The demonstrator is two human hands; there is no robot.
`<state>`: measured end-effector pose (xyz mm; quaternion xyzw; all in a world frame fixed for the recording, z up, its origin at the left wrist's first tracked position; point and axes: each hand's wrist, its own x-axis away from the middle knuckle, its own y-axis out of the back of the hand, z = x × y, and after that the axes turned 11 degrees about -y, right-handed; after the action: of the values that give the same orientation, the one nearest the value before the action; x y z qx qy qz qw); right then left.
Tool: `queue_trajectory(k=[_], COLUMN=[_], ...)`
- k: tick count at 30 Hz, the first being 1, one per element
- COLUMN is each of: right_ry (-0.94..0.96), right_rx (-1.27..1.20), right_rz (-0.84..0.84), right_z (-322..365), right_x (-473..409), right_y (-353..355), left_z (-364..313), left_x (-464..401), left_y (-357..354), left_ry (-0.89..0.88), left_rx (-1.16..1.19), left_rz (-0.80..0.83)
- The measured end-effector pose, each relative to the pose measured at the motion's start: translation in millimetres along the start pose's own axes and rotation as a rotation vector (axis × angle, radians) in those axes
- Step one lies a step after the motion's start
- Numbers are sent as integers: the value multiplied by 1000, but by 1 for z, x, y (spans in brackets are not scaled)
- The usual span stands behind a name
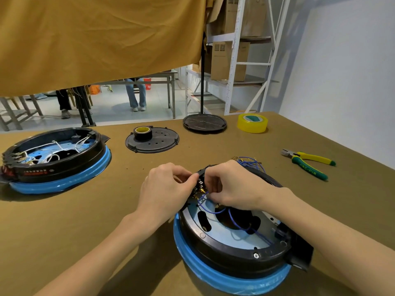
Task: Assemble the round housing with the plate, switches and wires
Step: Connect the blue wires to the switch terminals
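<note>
A round black housing (230,253) with a blue rim sits tilted on the table in front of me, a pale plate inside it. Blue wires (233,221) loop across the plate, and a loose bundle of them (250,162) sticks out behind my hands. My left hand (166,189) grips the switch block (198,182) on the housing's far left rim. My right hand (230,184) pinches a blue wire end at the block's terminals. What the fingertips cover is hidden.
A second housing (55,159) with white wires lies at the left. A black cover plate (152,142) bearing a black tape roll (142,132) is behind, with a stand base (204,122), yellow tape (252,122) and pliers (307,161) to the right.
</note>
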<state>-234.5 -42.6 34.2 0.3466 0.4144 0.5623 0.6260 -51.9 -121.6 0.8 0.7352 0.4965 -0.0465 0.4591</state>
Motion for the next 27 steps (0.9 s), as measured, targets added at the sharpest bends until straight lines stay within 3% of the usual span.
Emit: queue_trajectory(k=[5, 14, 19, 27], right_ry=[53, -55, -99, -111], right_rx=[133, -61, -223, -81], right_rz=[-42, -14, -74, -64], right_z=[1, -6, -20, -20], right_x=[-1, -11, -6, -5], right_y=[0, 1, 8, 7], left_z=[1, 4, 7, 9], left_x=[-2, -2, -3, -5], left_y=[0, -3, -6, -4], left_ry=[3, 25, 54, 15], left_rx=[48, 127, 149, 228], left_rz=[-9, -47, 40, 131])
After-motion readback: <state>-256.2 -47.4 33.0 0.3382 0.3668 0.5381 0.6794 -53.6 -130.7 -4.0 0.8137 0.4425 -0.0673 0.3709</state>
